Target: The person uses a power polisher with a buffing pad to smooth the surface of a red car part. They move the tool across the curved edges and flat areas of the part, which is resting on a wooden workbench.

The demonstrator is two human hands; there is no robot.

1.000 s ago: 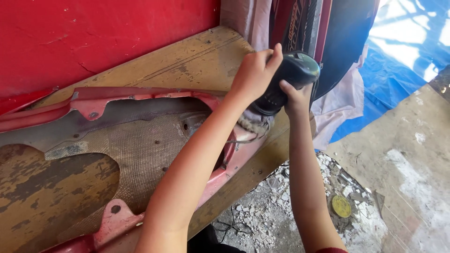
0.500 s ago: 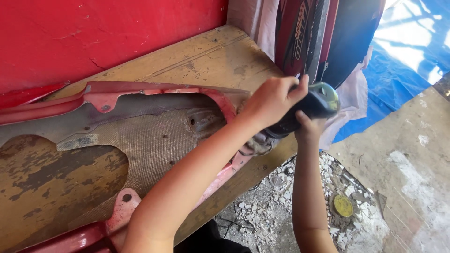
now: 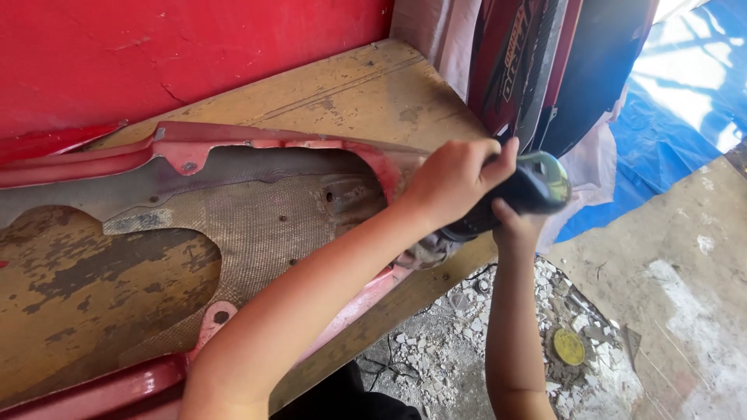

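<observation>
both arms reach forward, the left hand (image 3: 451, 180) clamped over a black power sander (image 3: 520, 194), the right hand (image 3: 515, 227) gripping it from beneath, at the red panel's (image 3: 257, 144) right end on the wooden worktop (image 3: 358, 93) (a round yellow disc (image 3: 568, 346) lies on floor rubble)
</observation>
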